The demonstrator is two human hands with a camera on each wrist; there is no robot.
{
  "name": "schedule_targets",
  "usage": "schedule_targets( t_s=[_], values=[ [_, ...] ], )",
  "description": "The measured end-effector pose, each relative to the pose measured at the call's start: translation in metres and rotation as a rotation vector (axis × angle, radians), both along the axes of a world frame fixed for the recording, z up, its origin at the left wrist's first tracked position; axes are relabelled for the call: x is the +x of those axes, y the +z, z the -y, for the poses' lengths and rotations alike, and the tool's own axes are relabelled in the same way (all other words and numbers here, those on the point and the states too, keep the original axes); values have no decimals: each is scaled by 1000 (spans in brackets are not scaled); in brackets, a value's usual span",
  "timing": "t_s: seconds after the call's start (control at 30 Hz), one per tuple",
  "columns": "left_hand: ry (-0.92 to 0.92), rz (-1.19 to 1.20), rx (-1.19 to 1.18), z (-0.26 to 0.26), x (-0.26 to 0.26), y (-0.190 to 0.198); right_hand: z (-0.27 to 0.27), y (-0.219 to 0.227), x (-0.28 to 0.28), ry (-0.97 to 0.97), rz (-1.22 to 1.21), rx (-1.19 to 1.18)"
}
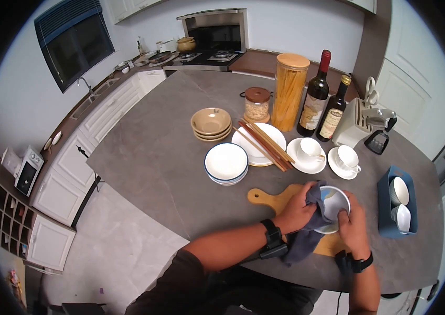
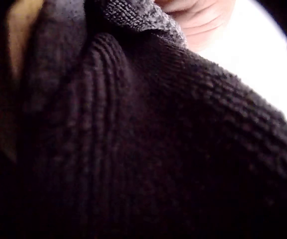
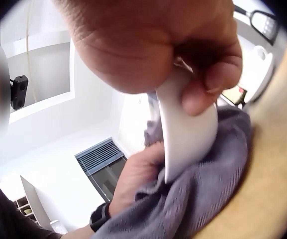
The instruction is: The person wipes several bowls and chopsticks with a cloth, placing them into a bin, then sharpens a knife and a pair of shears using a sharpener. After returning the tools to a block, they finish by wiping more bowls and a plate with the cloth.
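Over a wooden cutting board [image 1: 332, 245], my right hand [image 1: 356, 227] grips a small white bowl [image 1: 333, 206] by its rim, thumb on the inside. The bowl is tipped on its side, its outside plain white in the right wrist view. My left hand [image 1: 296, 214] holds a grey-purple towel [image 1: 303, 245] against the bowl's opposite side, part of it tucked over the rim. In the left wrist view the dark ribbed towel [image 2: 133, 144] fills most of the picture and hides the bowl. Its loose end hangs down over the board.
Left of the board stand stacked blue-rimmed bowls [image 1: 226, 161] and brown bowls [image 1: 211, 122]. Behind are chopsticks on white plates [image 1: 243, 142], two cups on saucers, a pasta jar [image 1: 288, 94] and two bottles [image 1: 315, 100]. A blue bin [image 1: 382, 210] with white bowls stands right.
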State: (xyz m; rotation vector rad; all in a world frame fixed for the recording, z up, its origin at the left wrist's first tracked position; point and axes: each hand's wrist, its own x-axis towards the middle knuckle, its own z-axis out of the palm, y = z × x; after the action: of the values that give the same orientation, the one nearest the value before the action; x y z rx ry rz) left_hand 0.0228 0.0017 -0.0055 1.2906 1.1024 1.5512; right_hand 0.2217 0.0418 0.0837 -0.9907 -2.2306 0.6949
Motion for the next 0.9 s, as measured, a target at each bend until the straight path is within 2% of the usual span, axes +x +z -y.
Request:
schedule_targets(
  t_s=[0.03, 0.1, 0.2, 0.23, 0.3, 0.33, 0.43, 0.47, 0.53, 0.6, 0.67, 0.7, 0.77, 0.8, 0.9],
  values=[
    [23, 25, 3, 0, 0, -1, 2, -13, -4, 0, -2, -8],
    [40, 33, -8, 0, 1, -4, 6, -39, -8, -84, -271, 67],
    [45, 32, -5, -2, 0, -4, 0, -40, -5, -37, -241, 92],
    [35, 34, 6, -2, 0, -4, -2, -21, -4, -40, -244, 87],
    [0, -4, -2, 1, 0, 1, -4, 31, 1, 18, 24, -521],
    [-33, -42, -4, 1, 0, 3, -9, 28, 3, 19, 21, -519],
    [21, -7, 24, -1, 1, 0, -17, -1, 4, 84, -39, -57],
    [25, -8, 24, -1, 1, 3, -14, -12, 1, 87, -40, -58],
    [42, 106, -31, 2, 4, 6, -5, -29, -4, -10, -232, 66],
    [47, 87, -9, 2, 3, 5, 0, -30, -5, -24, -227, 94],
    [65, 61, 29, 0, 1, 6, 1, -14, -9, 12, -215, 69],
    [15, 80, 2, 1, 1, 5, -2, -3, -6, 18, -214, 70],
    [-42, 104, -26, 2, 3, 3, -7, 15, 6, 93, -75, -274],
    [-56, 53, 7, 3, 3, 2, -6, 12, 8, 87, -70, -271],
    [-26, 40, 40, 3, 3, 4, -3, -5, 5, 44, -70, 62]
  ],
)
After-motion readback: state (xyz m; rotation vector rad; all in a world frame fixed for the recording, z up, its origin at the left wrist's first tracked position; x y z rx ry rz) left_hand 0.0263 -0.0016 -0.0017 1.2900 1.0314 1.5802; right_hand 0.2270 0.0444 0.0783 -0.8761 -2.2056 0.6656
